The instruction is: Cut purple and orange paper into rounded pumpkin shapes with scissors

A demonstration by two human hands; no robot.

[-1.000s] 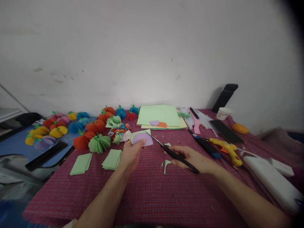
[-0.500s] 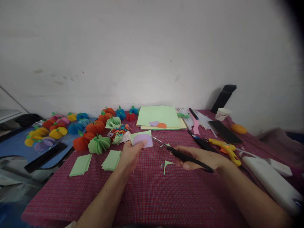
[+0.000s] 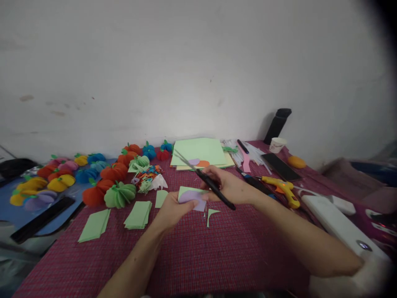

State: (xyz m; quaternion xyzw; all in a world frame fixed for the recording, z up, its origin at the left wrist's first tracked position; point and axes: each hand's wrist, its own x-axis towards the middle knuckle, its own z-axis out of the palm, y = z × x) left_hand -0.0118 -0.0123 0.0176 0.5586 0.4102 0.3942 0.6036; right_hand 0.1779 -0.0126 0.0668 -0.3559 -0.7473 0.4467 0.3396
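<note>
Head view: over a cloth-covered bench [image 3: 182,258], the step in hand looks like resetting a lavender piece [image 3: 190,195] against green paper [image 3: 185,189] between snips. The left hand [image 3: 172,211] has a narrow grip, pinching both layers with the thumb on top, so they sit raised and tilted above the middle of the bench. The right hand [image 3: 229,186] has its grip around black-handled scissors [image 3: 207,179], the blurred blades pointing leftward and away, while its fingertips touch the right side of the paper. Judging from this, the next cut calls for the layers squared up, a firm left pinch so they do not slip, and the blades swung back to the lavender edge. A thin green offcut [image 3: 209,214] lies near the right fingers, and a rounded green piece [image 3: 160,199] rests just beside the left hand. Half a second ago the scissors' tip was at or close to the paper's right edge; now the scissors are lifted above it, the right hand has closed in, and the paper has turned. The rounded green piece, out of sight then, now shows, and everything sits farther left in the picture, as if the camera had swung right.
</note>
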